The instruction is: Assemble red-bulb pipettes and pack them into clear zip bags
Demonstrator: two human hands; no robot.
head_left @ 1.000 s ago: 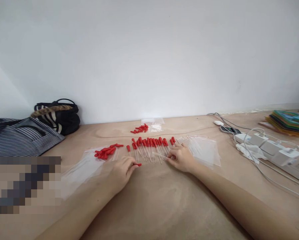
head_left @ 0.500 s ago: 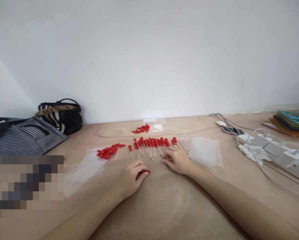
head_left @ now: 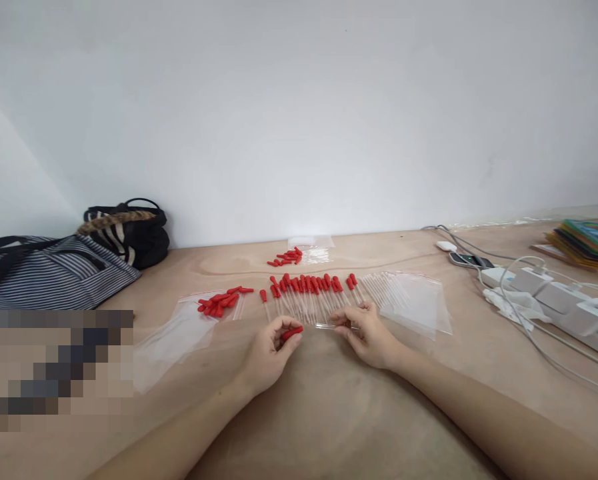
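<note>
My left hand is closed around a red rubber dropper bulb, its end poking out toward the right. Facing it, my right hand pinches a thin clear glass dropper tube, which lies level and points left at the bulb; a small gap separates the two. Just beyond my hands lies a row of droppers with red bulbs, their clear stems toward me. Bare glass tubes lie side by side to the right of that row. A pile of loose red bulbs rests on the left.
Clear plastic bags lie at left, with another bag under the bare tubes. Farther back are a smaller bulb group and short clear tubes. Striped bag stands left; chargers on a power strip and cables stand right.
My right hand has drawn back from the row toward me, with the glass tube between its fingers. My left hand has risen slightly and turned the bulb, which now shows more.
</note>
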